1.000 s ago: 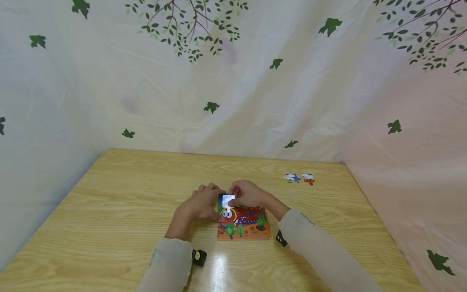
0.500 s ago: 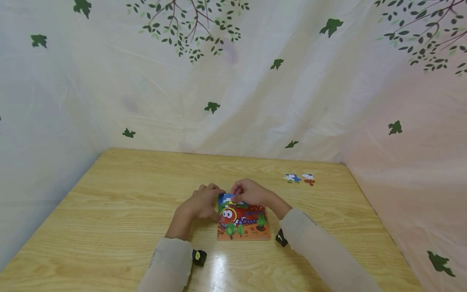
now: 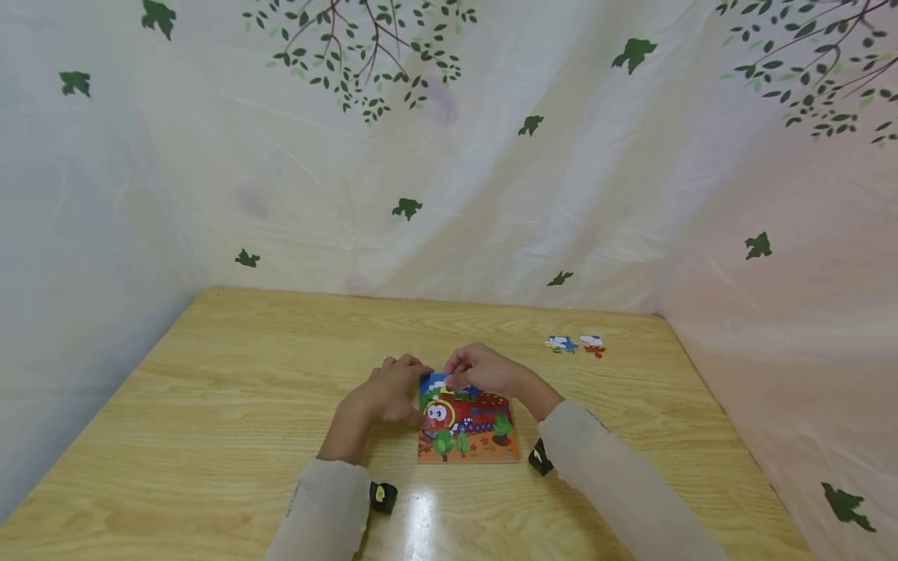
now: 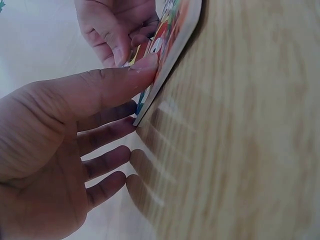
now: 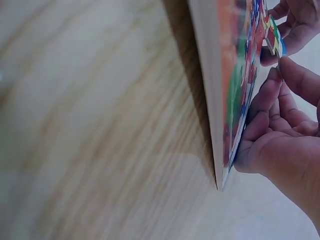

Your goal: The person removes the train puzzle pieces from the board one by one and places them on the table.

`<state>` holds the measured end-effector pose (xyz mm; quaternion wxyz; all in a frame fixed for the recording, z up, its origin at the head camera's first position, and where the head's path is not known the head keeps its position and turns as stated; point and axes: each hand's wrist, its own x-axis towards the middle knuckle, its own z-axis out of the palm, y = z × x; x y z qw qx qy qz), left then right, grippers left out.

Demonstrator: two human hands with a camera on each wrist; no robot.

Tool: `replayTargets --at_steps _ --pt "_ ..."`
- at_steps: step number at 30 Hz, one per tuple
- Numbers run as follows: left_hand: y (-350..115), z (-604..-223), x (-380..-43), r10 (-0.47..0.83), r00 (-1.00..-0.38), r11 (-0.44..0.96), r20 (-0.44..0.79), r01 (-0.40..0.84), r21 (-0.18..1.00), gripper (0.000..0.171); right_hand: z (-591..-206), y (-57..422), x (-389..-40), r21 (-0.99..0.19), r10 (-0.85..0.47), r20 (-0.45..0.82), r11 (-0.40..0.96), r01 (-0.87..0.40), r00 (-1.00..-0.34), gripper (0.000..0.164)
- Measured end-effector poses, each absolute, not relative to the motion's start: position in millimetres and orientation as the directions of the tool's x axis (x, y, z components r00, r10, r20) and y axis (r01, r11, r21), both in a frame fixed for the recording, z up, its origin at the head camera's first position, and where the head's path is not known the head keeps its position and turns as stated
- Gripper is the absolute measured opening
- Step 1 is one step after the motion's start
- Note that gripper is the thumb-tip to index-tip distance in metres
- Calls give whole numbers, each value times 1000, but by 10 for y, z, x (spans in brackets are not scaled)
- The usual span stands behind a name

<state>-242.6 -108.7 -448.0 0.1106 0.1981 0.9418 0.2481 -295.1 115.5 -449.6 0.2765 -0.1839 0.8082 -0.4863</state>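
Observation:
A jigsaw puzzle with a red, big-eyed train lies flat in its board on the table. My left hand holds the board at its left side, thumb on the picture face and fingers by the far corner. Over the upper part of the picture, my right hand pinches a puzzle piece between thumb and index finger. This piece shows green, yellow, red and blue, and it is tilted up from the board in the right wrist view. My right fingers partly cover it in the head view.
Two loose puzzle pieces, one blue and white and one white and red, lie at the back right of the wooden table. Dark straps show at both wrists. A patterned curtain encloses the table's back and sides.
The piece in my right hand has tipped down toward the board; its bright glare is gone and its printed colours show. My left hand stays at the board's left side.

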Motion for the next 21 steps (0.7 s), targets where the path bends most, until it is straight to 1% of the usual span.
replayTargets --at_steps 11,17,21 --pt "-1071 -4475 -2430 430 -895 798 -120 314 514 83 -4483 1164 -2940 -914 -537 -282 403 51 -795 11" --pt "-1064 -4474 -2423 424 -897 801 -124 308 513 83 -4492 1134 -2937 -893 -478 -292 447 57 -828 7" --pt "-1054 -4468 -2417 416 -900 803 -129 296 518 82 -4497 1171 -2972 -883 -445 -279 467 45 -851 8"
